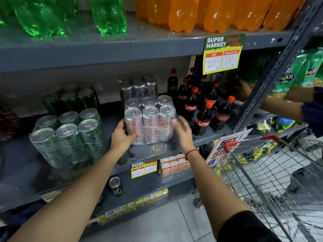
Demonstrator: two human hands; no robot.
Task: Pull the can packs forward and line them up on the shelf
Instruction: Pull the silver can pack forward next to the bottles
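Observation:
A shrink-wrapped pack of silver cans [150, 120] stands near the front of the grey middle shelf [157, 151]. My left hand [122, 135] grips its lower left corner, thumb on the front. My right hand [182, 131] is open with fingers spread, just off the pack's right side. Behind it stands a second, darker can pack [138, 86]. To the left, a pack of green cans [70, 135] sits near the shelf front, with another green pack [70, 98] behind it.
Cola bottles [201, 105] crowd the shelf right of the silver pack. Another person's hand [243, 92] reaches in behind the slanted shelf post [272, 75]. A wire trolley [272, 172] stands at lower right. A price tag [222, 53] hangs above. A single can [116, 186] and small cartons [173, 165] sit on lower shelves.

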